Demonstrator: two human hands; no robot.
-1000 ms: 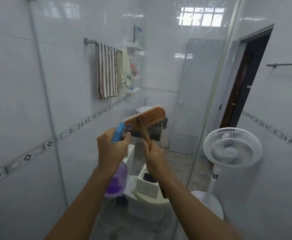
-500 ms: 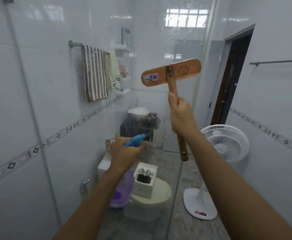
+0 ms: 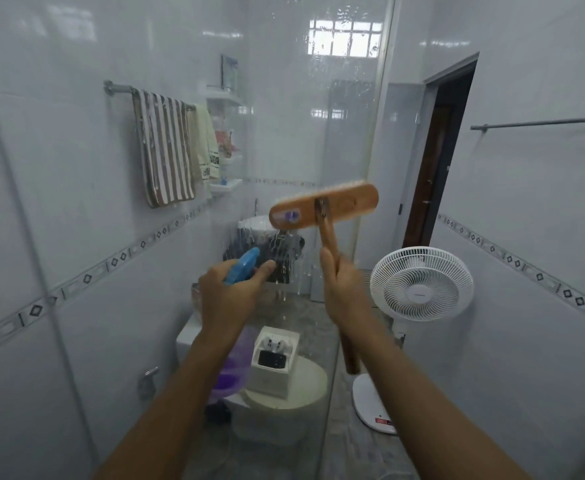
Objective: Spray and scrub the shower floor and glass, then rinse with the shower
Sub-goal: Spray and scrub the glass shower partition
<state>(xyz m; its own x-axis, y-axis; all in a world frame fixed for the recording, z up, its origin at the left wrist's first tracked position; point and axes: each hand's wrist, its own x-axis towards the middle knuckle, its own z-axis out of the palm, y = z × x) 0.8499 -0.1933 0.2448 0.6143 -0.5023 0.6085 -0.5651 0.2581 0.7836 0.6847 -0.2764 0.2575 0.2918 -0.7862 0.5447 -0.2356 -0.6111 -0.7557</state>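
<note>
My right hand [image 3: 344,292] grips the wooden handle of a scrub brush [image 3: 322,210]. The brush's flat wooden head is held sideways against the wet shower glass [image 3: 284,98] at mid height. My left hand [image 3: 230,296] is closed around a spray bottle [image 3: 241,265] with a blue trigger head and purple liquid in its body below my wrist. The nozzle points at the glass, left of and below the brush head. Drops and streaks of water run down the pane.
Beyond the glass stand a toilet [image 3: 284,400] with a white box [image 3: 274,358] on its lid, a striped towel [image 3: 164,150] on a rail and corner shelves [image 3: 225,98]. A white standing fan [image 3: 421,284] is at right near a dark doorway [image 3: 436,161].
The brush head has come down the glass from its higher position half a second ago, after first rising. My left hand with the spray bottle stays low at the left.
</note>
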